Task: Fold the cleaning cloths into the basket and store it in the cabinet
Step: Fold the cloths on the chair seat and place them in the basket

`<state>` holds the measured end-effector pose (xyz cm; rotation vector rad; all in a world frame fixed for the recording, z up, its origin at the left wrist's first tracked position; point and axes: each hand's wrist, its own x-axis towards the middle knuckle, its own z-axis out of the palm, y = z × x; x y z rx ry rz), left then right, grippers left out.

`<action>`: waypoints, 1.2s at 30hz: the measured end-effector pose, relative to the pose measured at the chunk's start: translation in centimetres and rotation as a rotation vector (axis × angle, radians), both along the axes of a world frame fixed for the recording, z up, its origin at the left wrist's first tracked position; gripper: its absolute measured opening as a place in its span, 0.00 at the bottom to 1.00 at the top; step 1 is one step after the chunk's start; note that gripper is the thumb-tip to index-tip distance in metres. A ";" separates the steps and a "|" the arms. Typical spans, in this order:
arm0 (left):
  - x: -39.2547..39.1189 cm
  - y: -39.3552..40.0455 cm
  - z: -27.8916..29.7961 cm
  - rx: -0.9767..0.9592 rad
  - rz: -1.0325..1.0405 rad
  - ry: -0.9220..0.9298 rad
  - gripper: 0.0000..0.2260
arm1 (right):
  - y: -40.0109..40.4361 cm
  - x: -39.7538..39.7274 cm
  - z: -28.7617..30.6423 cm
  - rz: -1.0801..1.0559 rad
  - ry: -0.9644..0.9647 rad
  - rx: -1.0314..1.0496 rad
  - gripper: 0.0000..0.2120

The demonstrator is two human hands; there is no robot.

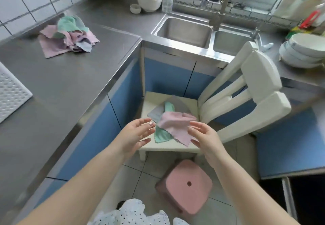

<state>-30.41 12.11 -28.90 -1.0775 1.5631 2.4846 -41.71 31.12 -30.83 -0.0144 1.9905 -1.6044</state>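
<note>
Head view:
Left hand (139, 133): yours, palm turned inward, fingers spread and relaxed, holding nothing; it hovers over the front left of the chair seat.
Right hand (202, 135): fingers loosely extended, nothing gripped; fingertips (190, 129) overlap the pink cloth's edge, contact unclear.
Cloths on chair (173, 122): loose unfolded pile on the white chair (246, 91) seat; pink one on top with a zigzag-cut edge, green ones under it, grey at the back.
Cloths on counter (68, 36): second crumpled heap, pink, green and grey, on the steel counter (73, 77) near the tiled wall.
Basket (10, 92): white perforated piece at the left counter edge, mostly cut off.
Pink stool (186, 186): on the floor below the chair.
Sink (186, 31): double bowl, behind the chair.
</note>
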 end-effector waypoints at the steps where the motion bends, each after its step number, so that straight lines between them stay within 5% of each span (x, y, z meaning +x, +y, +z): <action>1: -0.2 0.7 -0.3 -0.001 -0.008 -0.008 0.10 | 0.7 -0.1 -0.4 -0.007 -0.009 0.005 0.07; 10: -3.2 1.4 -3.1 -0.029 -0.018 -0.088 0.10 | 2.4 -2.3 -4.7 -0.025 -0.104 0.067 0.09; 26: -16.2 -8.1 -12.8 -0.119 -0.103 -0.187 0.09 | -6.0 -13.2 -14.3 0.086 -0.058 0.355 0.08; 36: -19.7 -3.4 -27.7 -0.322 -0.012 -0.231 0.10 | -4.2 -18.6 -30.1 0.440 0.053 0.584 0.09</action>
